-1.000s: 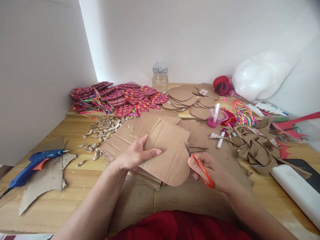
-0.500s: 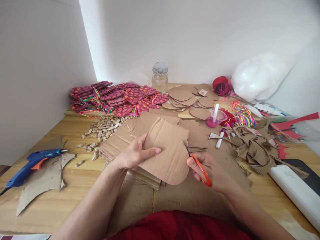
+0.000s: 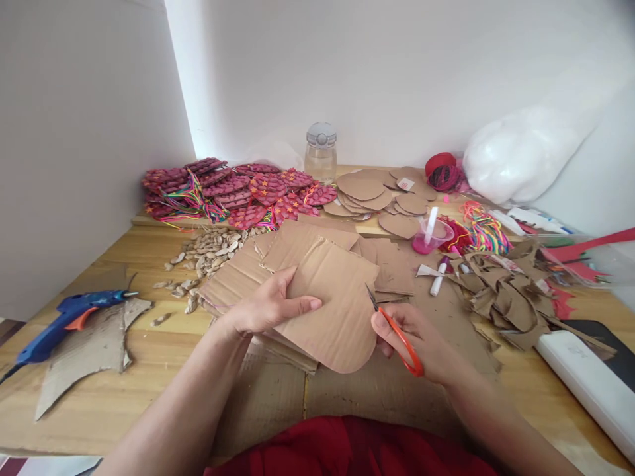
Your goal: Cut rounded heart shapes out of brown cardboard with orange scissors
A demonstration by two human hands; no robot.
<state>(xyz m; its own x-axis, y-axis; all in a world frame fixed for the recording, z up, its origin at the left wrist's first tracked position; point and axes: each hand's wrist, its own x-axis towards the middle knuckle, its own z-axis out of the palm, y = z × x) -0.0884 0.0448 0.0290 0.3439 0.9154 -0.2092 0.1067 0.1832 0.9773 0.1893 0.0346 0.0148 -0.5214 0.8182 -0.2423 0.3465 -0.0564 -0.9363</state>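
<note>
My left hand (image 3: 272, 301) grips a piece of cardboard (image 3: 332, 297), thumb on top and fingers hidden beneath. The piece has a rounded lower right edge and a ragged top. In my right hand (image 3: 404, 337) are orange-handled scissors (image 3: 401, 340), their dark blades at the cardboard's right edge. Behind and under this piece lie several more cardboard sheets (image 3: 231, 281), stacked on a large cardboard mat (image 3: 387, 403).
Peanut shells (image 3: 213, 251) and a blue glue gun (image 3: 69, 324) lie left. At the back are decorated pink discs (image 3: 268, 188), a bottle (image 3: 320, 155) and cut cardboard rounds (image 3: 362, 185). Cardboard scraps (image 3: 510, 291), a pink glue cup (image 3: 429, 235) and a white device (image 3: 585, 383) stand right.
The cardboard has shifted slightly down and right in view, with the scissors staying at its right edge. The whole view has moved a little; both hands keep their hold.
</note>
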